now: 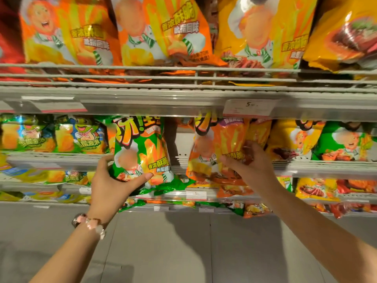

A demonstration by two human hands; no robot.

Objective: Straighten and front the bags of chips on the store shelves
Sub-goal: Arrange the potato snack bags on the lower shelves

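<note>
Chips bags are what we're sorting out, and right now we're working the middle shelf (142, 162), the one just under the price tag (247, 108) on the rail above.

We're holding the green bag (140, 158) with our left hand (111, 183). The grip is clamped on its lower left corner, thumb lying across the front and the fingers tucked behind. The bag is hanging out past the shelf lip and tilting a bit, so we're guessing we're about to stand it upright and face it forward.

Our right hand (247, 164) is curling round the orange bag (214, 158), just to the right of the green bag, thumb pressing on the front near the printed text. That grip is also closed on the bag, probably to steady it so it isn't flopping over while the other one gets moved. The picture is a bit blurry there, so we can't tell exactly how the fingers are sitting.

Between the two bags there's a gap showing the bare back panel, so it looks like we're spacing them out or pulling stock forward to fill it. Yellow bags (291, 139) further right of the orange one are standing fairly straight already.
</note>
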